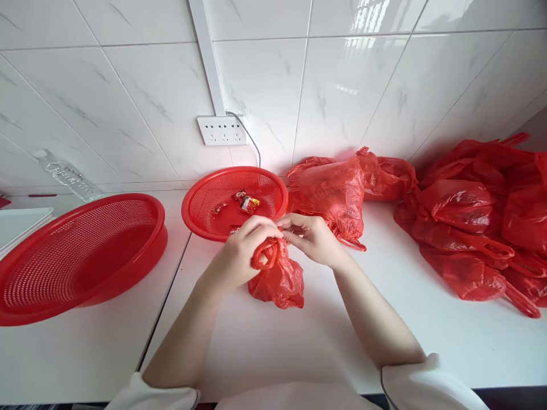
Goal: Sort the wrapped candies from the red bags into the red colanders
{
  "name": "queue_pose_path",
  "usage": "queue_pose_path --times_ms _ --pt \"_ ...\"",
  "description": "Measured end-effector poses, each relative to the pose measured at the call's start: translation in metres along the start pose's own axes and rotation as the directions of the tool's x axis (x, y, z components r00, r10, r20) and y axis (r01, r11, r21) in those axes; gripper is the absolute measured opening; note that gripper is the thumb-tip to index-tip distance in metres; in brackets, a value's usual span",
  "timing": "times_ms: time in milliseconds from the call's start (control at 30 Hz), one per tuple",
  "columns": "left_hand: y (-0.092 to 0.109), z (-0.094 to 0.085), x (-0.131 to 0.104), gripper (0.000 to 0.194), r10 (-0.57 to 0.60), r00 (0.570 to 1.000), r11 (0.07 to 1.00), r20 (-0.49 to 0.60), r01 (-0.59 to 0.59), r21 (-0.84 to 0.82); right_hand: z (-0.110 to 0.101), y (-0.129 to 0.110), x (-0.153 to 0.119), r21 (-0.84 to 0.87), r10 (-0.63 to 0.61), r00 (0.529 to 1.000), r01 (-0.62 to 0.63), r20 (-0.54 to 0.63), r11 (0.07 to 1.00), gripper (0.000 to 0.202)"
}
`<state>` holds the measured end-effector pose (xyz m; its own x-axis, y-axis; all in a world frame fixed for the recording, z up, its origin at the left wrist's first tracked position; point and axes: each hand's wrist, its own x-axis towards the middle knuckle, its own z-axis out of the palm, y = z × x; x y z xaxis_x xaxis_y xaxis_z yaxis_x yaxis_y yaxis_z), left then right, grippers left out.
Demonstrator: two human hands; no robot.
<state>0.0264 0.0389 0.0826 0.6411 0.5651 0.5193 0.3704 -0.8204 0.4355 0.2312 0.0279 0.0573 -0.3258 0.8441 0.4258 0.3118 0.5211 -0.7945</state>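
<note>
Sm. red bag (282, 287) is abt. ctr of frame; can't tell if its base rests on the counter (333, 347). L. hand (243, 250) has fingers curled in, gripping its gathered neck; R. hand (314, 239) pinches thumb + fingertips at its top. Done, apparently: neck bunched up. Undone: no finished knot visible, so prob. partway. A few wrapped pieces (248, 202) also remain in sm. basket (203, 199), upper ctr; bulging bags (465, 228) heap at R. of frame.
</note>
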Motion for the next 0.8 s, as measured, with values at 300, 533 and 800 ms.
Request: queue_pose_path --times_ms 300,533,800 --pt "-0.004 -0.024 -0.026 0.043 -0.332 0.943 0.885 -0.01 0.316 0.341 -0.037 -0.002 -0.022 0.0 -0.108 0.984 0.109 0.139 0.994 0.03" --pt "-0.021 -0.019 -0.082 0.051 -0.638 0.764 0.769 0.099 0.638 0.03 -0.081 0.035 -0.074 0.104 0.058 0.977 -0.081 0.204 0.991 0.046" --pt "-0.033 0.0 -0.076 0.034 -0.616 0.743 0.748 0.262 0.656 -0.102 -0.058 0.016 -0.082 -0.369 0.315 0.944 -0.33 -0.102 0.869 0.023"
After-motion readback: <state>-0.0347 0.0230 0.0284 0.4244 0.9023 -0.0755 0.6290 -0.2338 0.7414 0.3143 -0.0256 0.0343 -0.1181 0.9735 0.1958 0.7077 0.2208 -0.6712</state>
